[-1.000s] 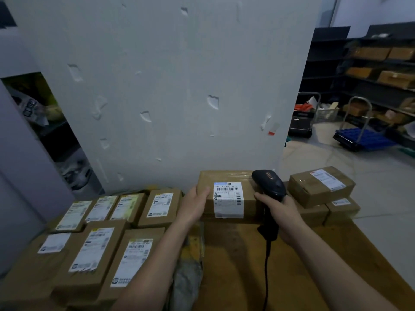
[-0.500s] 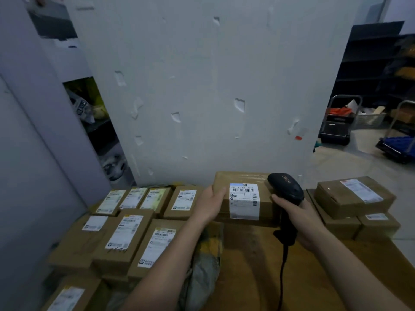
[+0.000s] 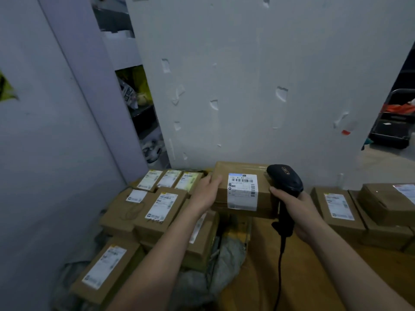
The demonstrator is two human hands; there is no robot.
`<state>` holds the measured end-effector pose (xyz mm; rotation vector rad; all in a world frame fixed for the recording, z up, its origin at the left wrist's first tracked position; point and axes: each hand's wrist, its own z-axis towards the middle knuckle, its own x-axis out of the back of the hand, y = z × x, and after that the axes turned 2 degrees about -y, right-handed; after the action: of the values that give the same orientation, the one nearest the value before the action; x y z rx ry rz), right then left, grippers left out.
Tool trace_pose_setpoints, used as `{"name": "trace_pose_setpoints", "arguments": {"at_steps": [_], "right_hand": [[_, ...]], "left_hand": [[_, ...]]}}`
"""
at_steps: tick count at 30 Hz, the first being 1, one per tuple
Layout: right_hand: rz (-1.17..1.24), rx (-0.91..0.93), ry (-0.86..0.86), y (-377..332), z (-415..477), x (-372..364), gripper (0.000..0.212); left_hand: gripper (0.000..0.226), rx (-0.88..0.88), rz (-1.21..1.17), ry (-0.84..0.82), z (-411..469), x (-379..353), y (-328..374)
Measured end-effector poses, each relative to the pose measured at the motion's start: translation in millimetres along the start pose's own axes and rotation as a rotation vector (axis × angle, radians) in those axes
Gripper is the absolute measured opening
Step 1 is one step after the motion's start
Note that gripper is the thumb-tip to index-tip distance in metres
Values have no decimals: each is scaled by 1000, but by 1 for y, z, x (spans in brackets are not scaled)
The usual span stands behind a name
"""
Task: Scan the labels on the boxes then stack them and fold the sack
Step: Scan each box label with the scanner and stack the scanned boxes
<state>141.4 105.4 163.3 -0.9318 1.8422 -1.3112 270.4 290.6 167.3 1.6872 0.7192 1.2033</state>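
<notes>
Head view:
- Left hand: fingers closed over the left end of the box; thumb side hidden behind the box edge.
- Box: brown carton held against the white wall, its label facing the camera; barcode visible, small print unreadable.
- Right hand: wrapped tight around the grip of the scanner, whose head sits just beside the box's right end; scan window hidden.
- Cable: runs down from the scanner and is cut off at the bottom edge.
- Left pile: labelled cartons packed close, touching; one carton partly hidden under the left forearm.
- Sack: grey, crumpled, mostly buried between the pile and the table; extent unclear.
- Right stack: cartons cut off by the right edge.
- Open room: bare tabletop between the two forearms and below the box.
- Shelf gap: dim, contents indistinct.
</notes>
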Motion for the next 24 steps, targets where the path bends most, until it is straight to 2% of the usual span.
{"name": "trace_pose_setpoints", "arguments": {"at_steps": [9,16,20,24], "right_hand": [[-31,-10,-86,8,-6,-101,16],[-161,2,-40,-3,12,-223,17],[-245,49,-43,-13,26,-286,16],[-226,20,-18,-18,35,-327,20]], "left_hand": [[42,53,-4,71,15,95,-37],[32,36,-117,39,62,200,-88],[32,23,-185,37,92,258,-106],[36,16,-168,11,113,297,-114]]}}
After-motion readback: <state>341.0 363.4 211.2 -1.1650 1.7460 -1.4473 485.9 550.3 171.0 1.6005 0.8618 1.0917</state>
